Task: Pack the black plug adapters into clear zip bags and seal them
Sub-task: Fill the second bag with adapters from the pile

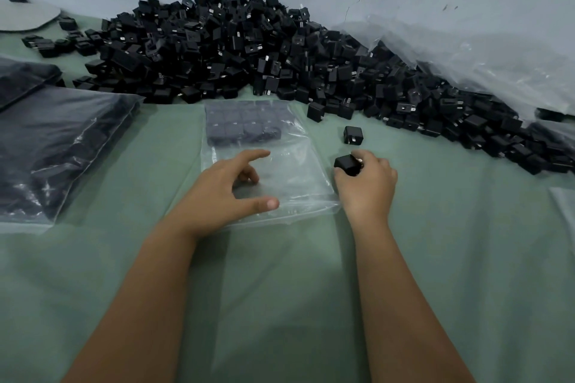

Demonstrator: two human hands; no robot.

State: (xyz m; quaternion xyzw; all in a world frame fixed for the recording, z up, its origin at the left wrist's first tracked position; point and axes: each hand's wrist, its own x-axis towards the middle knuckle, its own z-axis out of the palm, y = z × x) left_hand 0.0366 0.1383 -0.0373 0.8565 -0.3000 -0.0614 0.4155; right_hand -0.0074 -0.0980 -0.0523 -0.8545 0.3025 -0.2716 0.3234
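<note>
Just beside the zip bag (289,177), the right hand (365,186) grips an adapter (348,164).

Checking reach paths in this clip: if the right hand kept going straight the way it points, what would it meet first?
Most likely the loose adapter just beyond the right hand, which holds another adapter; the pile lies farther on. Depth is uncertain.

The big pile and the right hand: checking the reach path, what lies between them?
In the head view, one loose adapter on bare green cloth lies between the pile and the right hand.
</note>
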